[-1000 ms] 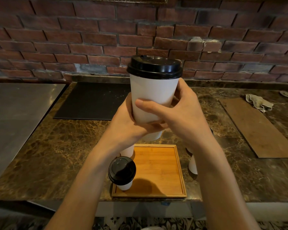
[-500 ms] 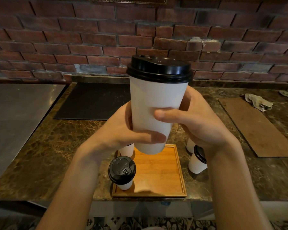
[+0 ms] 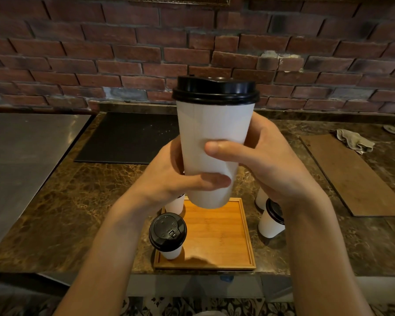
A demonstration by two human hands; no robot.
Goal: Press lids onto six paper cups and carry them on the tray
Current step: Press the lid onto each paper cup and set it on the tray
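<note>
The white cup (image 3: 212, 156) with black lid (image 3: 215, 91) stands upright between left hand (image 3: 169, 179) and right hand (image 3: 269, 160), both gripping it.

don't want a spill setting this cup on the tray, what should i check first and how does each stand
1. Lid sits level on the held cup: ok on the visible side.
2. Grip: left hand and right hand both wrap the cup: ok.
3. Bare room on the tray: ok, middle and right are free.
4. Lidded cup at the tray's front left is clear of that spot: ok.
5. Cup right of the tray lidded: ok; cup behind it: cannot tell.
</note>
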